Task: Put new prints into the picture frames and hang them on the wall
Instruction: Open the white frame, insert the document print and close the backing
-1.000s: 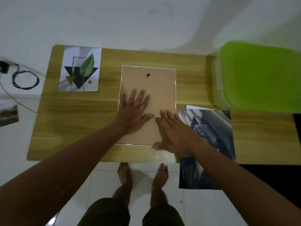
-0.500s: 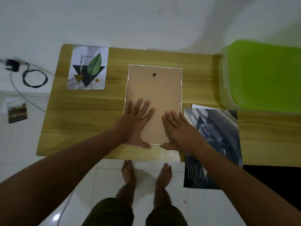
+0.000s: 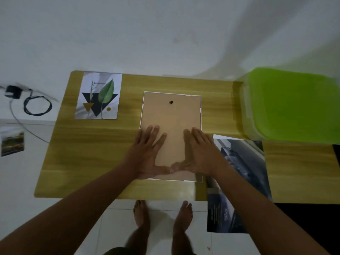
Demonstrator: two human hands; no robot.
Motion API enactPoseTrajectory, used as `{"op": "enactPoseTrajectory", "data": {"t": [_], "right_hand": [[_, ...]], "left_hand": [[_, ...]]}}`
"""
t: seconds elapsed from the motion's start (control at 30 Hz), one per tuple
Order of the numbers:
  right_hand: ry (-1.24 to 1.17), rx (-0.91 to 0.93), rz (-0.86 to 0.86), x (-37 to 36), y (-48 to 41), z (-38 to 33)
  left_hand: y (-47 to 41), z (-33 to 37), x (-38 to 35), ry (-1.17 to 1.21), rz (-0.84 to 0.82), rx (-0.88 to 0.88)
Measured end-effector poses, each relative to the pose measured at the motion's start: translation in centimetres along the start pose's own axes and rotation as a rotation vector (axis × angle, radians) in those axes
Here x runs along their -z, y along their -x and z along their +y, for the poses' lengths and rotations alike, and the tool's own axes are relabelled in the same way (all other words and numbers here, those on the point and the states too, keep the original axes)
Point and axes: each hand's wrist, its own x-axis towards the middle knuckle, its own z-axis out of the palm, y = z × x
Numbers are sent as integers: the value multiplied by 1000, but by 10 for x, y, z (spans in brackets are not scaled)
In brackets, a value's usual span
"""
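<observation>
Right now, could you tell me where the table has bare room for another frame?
Free: left of the frame, below the leaf print; right of the poster, below the green bin. Crowded: centre, left hand and right hand on the frame.

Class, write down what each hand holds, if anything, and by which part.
Nothing is gripped: left hand and right hand lie flat on the lower half of the frame's backing board.

Table (image 3: 92, 162) holds frame (image 3: 172, 115), leaf print (image 3: 99, 96), poster (image 3: 244, 162), box (image 3: 294, 103)
</observation>
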Motion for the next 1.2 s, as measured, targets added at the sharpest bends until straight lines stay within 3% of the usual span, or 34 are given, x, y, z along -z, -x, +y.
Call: {"op": "enactPoseTrajectory", "data": {"t": [0.13,0.3,0.4,0.53,0.7,0.87,1.03,1.2], "right_hand": [[42,-5,139,21,-20,8],[17,-181,167,27,-50,14],[-210,-332,163,33,-56,16],[-416,-419,120,30,-63,20],[-584,-446,141,28,-70,21],[-797,-387,189,39,-58,21],[-1165,-294,404,66,-32,11],[-1479,-275,565,93,-5,3]], "left_hand": [[-22,-14,17,67,177,13],[-56,-18,30,52,154,156],[-57,-18,25,117,100,303],[-57,-13,34,324,121,615],[-61,-19,38,684,91,756],[-44,-33,51,979,240,708],[-27,-28,93,1338,375,572],[-5,-25,142,1536,289,340]]}}
